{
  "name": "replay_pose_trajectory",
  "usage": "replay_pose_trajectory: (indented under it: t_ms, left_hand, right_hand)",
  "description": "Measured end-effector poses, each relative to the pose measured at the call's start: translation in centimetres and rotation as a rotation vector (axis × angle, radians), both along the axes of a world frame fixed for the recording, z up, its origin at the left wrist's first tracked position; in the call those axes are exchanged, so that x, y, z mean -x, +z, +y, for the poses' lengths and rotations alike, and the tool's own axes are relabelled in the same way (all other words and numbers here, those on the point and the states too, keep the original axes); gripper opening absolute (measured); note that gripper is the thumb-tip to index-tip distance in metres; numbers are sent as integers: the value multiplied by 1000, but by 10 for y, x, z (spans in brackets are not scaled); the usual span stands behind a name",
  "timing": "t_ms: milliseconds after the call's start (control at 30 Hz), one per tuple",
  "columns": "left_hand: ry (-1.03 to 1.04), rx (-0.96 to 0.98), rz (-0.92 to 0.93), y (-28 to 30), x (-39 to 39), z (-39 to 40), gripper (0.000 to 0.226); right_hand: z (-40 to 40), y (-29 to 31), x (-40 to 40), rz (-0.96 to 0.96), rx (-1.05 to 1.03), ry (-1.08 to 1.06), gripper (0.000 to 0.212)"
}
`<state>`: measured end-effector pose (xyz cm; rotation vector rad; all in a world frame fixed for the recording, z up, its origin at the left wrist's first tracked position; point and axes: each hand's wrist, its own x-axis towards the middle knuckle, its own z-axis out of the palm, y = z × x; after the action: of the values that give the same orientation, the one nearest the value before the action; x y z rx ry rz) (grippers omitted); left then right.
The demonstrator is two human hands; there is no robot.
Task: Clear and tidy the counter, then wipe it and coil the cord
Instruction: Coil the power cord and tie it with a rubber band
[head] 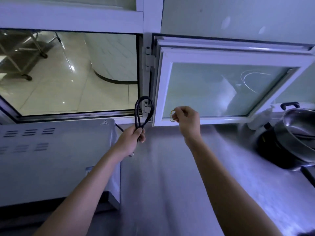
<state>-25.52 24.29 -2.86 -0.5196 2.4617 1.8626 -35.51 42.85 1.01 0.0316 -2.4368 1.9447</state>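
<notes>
Both our bare forearms reach up from the bottom edge over the grey metal counter (167, 176). Our left hand (131, 140) holds the black cord (144, 111) upright above the counter, fingers curled round the gathered strands at the base. Above the fist, the cord is doubled into a narrow, smooth loop that stands in front of the window frame's hinge (148, 108); it looks glossy and rubbery, and a short length trails off behind the hand toward the oven (56, 155) on the left. A small metal tip shows just below the wrist. Our right hand (186, 119) is raised just beside it, apart from the cord, thumb and fingertips pinching a thin yellow rubber band (172, 115). At far right, a steel pot (296, 132) sits tilted on a black cooker (276, 150).
</notes>
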Motion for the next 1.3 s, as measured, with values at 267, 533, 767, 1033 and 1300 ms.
replay_pose_trajectory:
  t_ms: [267,533,767,1033,1300]
  left_hand:
    - [6,160,-29,-29,-9,11,23]
    - [6,177,-56,-46,-7,16,24]
    - [-5,186,-53,-57,-4,11,24]
    - [-32,205,-70,-64,-4,7,24]
    - [-34,227,-102,-64,-6,9,24]
  right_hand:
    - [25,-82,-53,-369,429,-1,27]
    - [36,-107,-66,-646,845,3,16]
    - [40,-112,-70,-611,932,87,24]
    - [37,-106,-76,-556,1032,114,21]
    - [38,-95,-76,-533,1158,126,22]
